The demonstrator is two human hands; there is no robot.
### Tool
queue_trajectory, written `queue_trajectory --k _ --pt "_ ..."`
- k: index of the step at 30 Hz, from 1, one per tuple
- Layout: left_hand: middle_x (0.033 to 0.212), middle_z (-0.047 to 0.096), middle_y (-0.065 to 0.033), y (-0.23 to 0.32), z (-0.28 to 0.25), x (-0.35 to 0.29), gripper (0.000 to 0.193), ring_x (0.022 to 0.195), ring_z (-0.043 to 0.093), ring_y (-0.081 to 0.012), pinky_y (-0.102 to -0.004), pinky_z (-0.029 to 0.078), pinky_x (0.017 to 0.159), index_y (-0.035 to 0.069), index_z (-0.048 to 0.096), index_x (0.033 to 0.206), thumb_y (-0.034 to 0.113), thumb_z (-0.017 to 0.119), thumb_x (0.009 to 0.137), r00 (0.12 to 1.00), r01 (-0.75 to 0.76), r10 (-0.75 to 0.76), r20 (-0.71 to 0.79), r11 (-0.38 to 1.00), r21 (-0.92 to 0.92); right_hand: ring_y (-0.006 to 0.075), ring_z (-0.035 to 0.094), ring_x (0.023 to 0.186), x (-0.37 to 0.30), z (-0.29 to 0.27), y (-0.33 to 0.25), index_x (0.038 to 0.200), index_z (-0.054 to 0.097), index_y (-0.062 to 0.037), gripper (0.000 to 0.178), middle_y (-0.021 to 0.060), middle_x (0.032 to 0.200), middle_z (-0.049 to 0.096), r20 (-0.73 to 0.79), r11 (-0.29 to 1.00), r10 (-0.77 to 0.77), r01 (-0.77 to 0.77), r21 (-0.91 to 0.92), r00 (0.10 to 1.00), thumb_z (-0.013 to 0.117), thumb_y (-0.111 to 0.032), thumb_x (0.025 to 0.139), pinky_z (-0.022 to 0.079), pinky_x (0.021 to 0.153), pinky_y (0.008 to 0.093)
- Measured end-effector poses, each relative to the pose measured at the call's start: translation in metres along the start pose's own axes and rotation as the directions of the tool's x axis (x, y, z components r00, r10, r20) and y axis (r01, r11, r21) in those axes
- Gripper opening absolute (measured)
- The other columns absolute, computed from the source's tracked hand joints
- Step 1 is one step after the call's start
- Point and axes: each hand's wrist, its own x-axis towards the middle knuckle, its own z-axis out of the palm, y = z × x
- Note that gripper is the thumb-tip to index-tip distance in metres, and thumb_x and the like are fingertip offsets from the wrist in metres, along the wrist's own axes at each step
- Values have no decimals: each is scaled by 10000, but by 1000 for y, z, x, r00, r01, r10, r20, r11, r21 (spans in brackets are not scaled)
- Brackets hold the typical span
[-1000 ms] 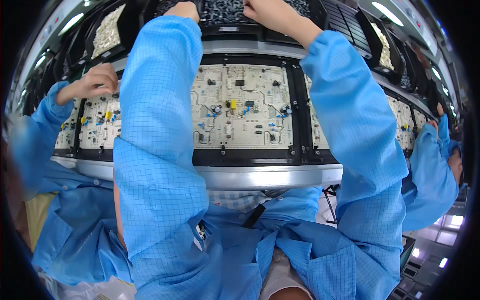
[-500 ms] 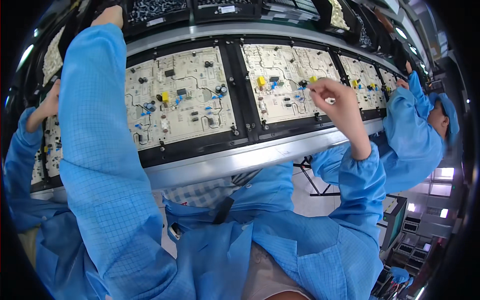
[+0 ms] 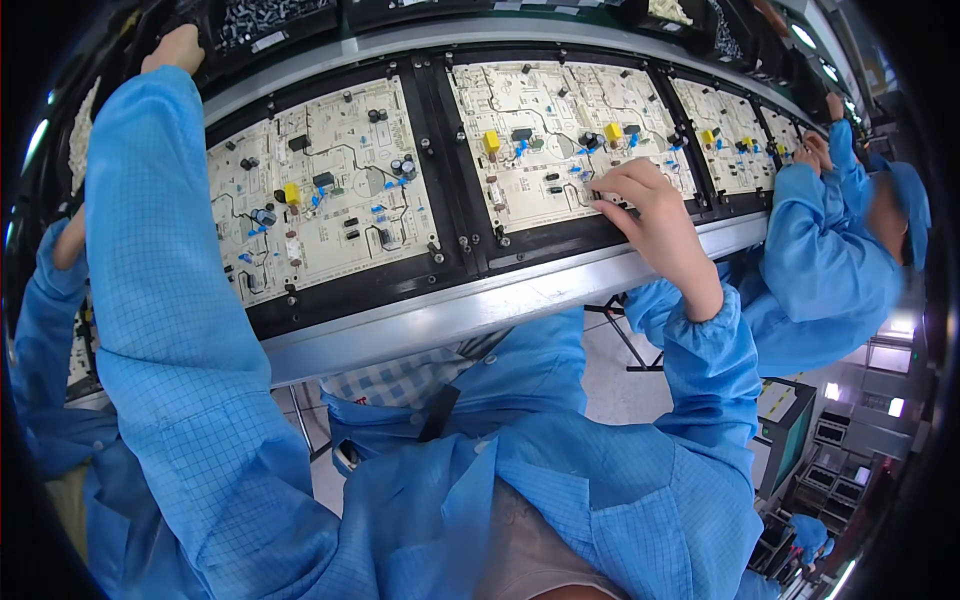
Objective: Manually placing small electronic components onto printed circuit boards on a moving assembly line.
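Observation:
My right hand (image 3: 652, 218) is over the near right part of a cream circuit board (image 3: 515, 205). Its thumb and forefinger pinch a small dark electronic component (image 3: 597, 195) close to the board's surface; whether it touches the board I cannot tell. Yellow blocks, blue discs and black cylinders stand on this board. At the far left my left arm reaches across a second circuit board (image 3: 345, 245). My left hand (image 3: 177, 48) is beside the parts bins, its fingers turned away and hidden.
Black bins (image 3: 275, 25) of small parts line the back. A metal rail (image 3: 420, 335) runs along the front of the black board frames (image 3: 450, 180). A co-worker in blue (image 3: 830, 240) works at the right, and another person's sleeve (image 3: 45, 310) shows at the left.
My right hand has come nearer to me, down to the board's near part. My left hand has shifted left beside the bins. The whole view has shifted a little.

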Motion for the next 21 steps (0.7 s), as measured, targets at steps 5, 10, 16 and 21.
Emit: queue_trajectory --k 5,10,16,21 --pt "1212 570 -244 -7 14 15 299 1140 541 -395 -428 442 967 -8 554 1136 121 544 867 998 -47 49 46 998 -47 289 590 865 1 5 3 978 677 -27 203 118 909 600 -15 998 -54 54 -34 998 701 -45 778 492 763 354" --pt "1165 584 -271 -8 20 21 288 1112 556 -408 -425 444 958 -43 573 1102 110 552 858 994 -105 105 -4 991 -77 293 582 844 3 3 -2 963 670 -7 188 120 897 594 15 986 -115 116 -117 993 693 -49 781 490 742 366" --pt "1048 675 -167 -44 6 41 414 1030 624 -340 -405 478 877 59 666 1071 413 577 877 902 -64 -68 -427 955 -289 296 577 846 10 6 -6 959 655 -3 177 117 893 589 22 983 -144 145 -116 989 681 -50 790 491 746 374" --pt "492 459 -281 42 -86 -25 381 451 359 -353 -499 300 522 -102 385 542 90 576 810 594 -596 -161 -788 571 -565 293 580 859 5 4 -2 971 646 -9 179 113 895 578 40 981 -115 119 -151 993 672 -57 800 495 749 371"
